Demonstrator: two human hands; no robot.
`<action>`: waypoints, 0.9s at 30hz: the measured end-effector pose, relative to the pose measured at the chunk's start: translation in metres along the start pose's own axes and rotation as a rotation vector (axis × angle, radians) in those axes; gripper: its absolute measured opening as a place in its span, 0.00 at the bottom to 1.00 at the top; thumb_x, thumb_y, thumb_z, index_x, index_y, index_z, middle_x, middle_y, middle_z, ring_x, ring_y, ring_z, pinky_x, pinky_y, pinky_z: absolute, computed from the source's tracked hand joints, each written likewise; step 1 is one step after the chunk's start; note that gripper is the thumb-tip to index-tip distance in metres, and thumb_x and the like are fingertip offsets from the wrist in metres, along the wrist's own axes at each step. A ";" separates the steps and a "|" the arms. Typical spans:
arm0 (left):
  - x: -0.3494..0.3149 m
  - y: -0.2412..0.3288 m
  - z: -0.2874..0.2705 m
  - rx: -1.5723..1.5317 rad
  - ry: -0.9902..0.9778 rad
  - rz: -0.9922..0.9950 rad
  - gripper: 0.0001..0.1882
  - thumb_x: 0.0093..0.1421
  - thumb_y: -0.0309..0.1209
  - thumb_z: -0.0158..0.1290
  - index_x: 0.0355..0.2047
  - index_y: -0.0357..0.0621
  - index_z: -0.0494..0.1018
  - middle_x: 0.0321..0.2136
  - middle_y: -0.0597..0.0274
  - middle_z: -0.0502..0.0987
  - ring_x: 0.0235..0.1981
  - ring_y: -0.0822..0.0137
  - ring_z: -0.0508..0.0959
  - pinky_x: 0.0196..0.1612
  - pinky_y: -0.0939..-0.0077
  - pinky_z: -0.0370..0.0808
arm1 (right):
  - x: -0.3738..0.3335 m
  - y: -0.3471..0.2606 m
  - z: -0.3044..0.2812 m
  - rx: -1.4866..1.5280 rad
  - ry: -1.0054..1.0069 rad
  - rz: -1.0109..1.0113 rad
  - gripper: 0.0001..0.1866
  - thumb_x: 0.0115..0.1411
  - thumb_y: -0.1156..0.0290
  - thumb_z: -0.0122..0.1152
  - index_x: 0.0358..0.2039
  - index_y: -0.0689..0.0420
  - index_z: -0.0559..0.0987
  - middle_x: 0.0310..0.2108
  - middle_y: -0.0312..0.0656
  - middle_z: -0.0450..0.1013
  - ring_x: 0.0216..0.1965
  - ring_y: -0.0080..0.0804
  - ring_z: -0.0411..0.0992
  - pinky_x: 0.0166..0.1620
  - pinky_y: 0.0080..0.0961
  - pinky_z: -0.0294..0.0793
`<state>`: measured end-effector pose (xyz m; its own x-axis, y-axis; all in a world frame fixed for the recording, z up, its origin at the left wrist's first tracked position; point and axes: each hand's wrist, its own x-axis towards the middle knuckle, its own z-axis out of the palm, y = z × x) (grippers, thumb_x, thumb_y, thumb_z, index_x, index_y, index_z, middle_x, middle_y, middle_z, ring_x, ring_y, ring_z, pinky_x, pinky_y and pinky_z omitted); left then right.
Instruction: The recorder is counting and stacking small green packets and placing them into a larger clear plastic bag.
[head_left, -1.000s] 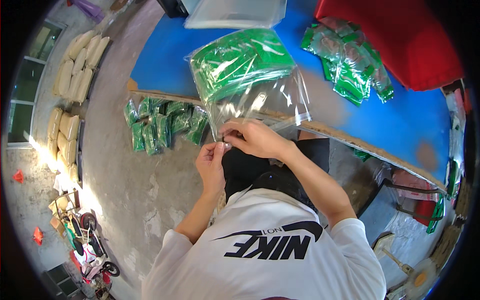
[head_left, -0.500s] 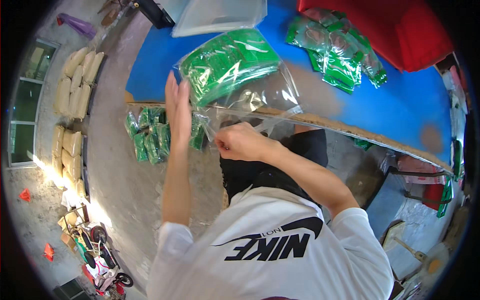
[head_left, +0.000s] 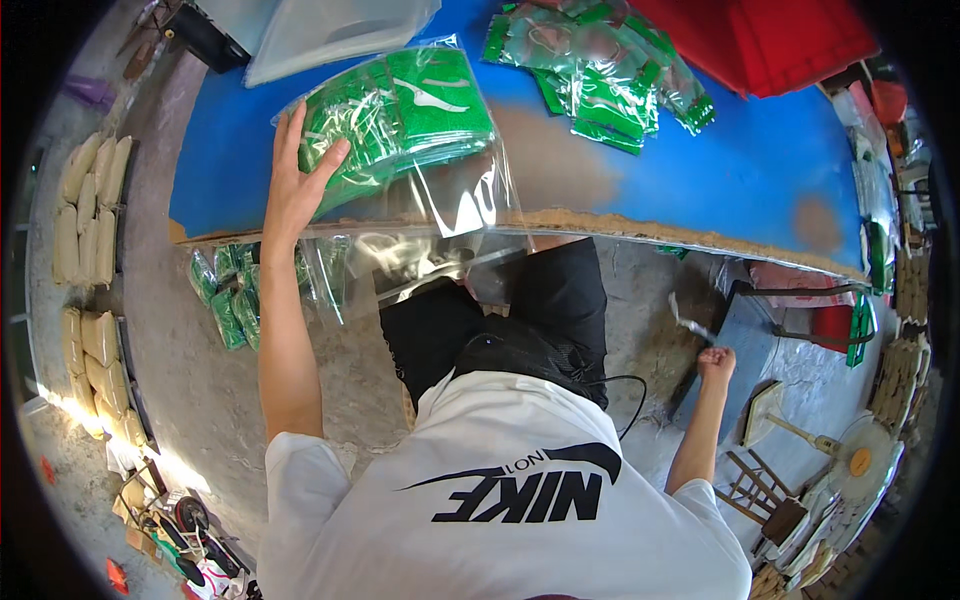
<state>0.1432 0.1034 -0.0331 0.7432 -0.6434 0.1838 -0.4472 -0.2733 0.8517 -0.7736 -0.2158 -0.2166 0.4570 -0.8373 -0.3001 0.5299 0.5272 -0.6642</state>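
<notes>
The clear bag (head_left: 455, 195) of green packets (head_left: 440, 100) lies near the front edge of the blue worktop (head_left: 720, 180), left of the person's midline. Its packed part rests on the surface, while the slack, see-through end hangs over the worn brown edge toward the black shorts (head_left: 565, 290).

The left grip (head_left: 291, 195) is at the bag's left side: the fingers run up along that side and the thumb lies over the near face, spread wide from them. The bulk of the packets is therefore just to the right of this grip, by the thumb.

The right grip (head_left: 716, 363) is well apart from the bag, out to the right beyond the worktop's front edge, its fingers drawn in to a narrow fist. A thin pale strip (head_left: 690, 318) shows just above it; it is blurred, so I cannot tell whether the fist holds it.

Further back on the worktop, a loose heap of green-and-clear pouches (head_left: 610, 90) lies right of the bag, beside a red sheet (head_left: 750, 40). A stack of clear sleeves (head_left: 335, 40) lies behind the bag.
</notes>
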 end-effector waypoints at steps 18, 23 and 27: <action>-0.171 0.005 -0.043 0.437 0.347 0.441 0.19 0.52 0.10 0.53 0.40 0.40 0.83 0.47 0.51 0.78 0.48 0.53 0.79 0.49 0.65 0.77 | 0.107 0.255 0.601 -1.472 -0.951 -1.049 0.24 0.41 0.83 0.66 0.43 0.55 0.82 0.46 0.43 0.74 0.46 0.46 0.72 0.48 0.39 0.73; -0.162 0.012 -0.045 0.493 0.304 0.543 0.12 0.51 0.15 0.61 0.34 0.45 0.83 0.41 0.60 0.81 0.44 0.57 0.81 0.46 0.67 0.77 | 0.113 0.259 0.600 -1.506 -0.944 -1.071 0.17 0.46 0.81 0.67 0.39 0.54 0.82 0.47 0.42 0.74 0.45 0.45 0.73 0.46 0.39 0.73; -0.156 0.016 -0.051 0.462 0.292 0.606 0.11 0.50 0.18 0.65 0.34 0.44 0.83 0.40 0.60 0.81 0.43 0.57 0.81 0.46 0.65 0.77 | 0.117 0.254 0.609 -1.467 -0.943 -1.023 0.13 0.52 0.80 0.66 0.40 0.55 0.81 0.45 0.43 0.75 0.44 0.45 0.74 0.46 0.38 0.74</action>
<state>0.0453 0.2361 -0.0228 0.3779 -0.5794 0.7221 -0.9258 -0.2460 0.2871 -0.1502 -0.0912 -0.0032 0.8386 -0.1153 0.5323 0.1402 -0.8987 -0.4156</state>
